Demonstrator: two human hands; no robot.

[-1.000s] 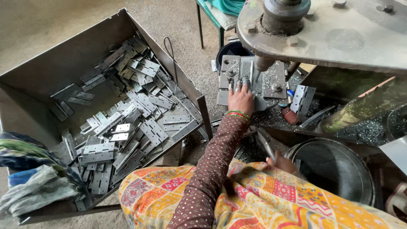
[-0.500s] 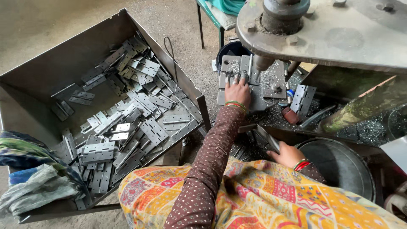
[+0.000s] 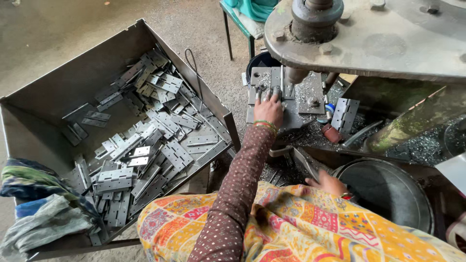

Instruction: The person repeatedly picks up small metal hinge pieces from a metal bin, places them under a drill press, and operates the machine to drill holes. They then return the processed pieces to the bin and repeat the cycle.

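My left hand (image 3: 268, 109) reaches forward in a brown dotted sleeve and presses its fingers on a grey metal hinge (image 3: 275, 81). The hinge lies on the press bed (image 3: 310, 94), just under the ram (image 3: 294, 75). My right hand (image 3: 331, 183) stays low by my lap, curled around the end of a flat metal bar (image 3: 302, 164). A patterned yellow cloth (image 3: 310, 228) covers my knees.
A large steel bin (image 3: 53, 92) on the left holds several loose hinges (image 3: 160, 140). Rags (image 3: 39, 213) hang on its near corner. A round metal pan (image 3: 388, 194) sits at the right, with metal shavings (image 3: 427, 140) behind it. The heavy press table (image 3: 388, 39) overhangs at the top.
My left hand has slid slightly forward on the press bed, towards the ram. My right hand has come out from behind the cloth with the flat bar.
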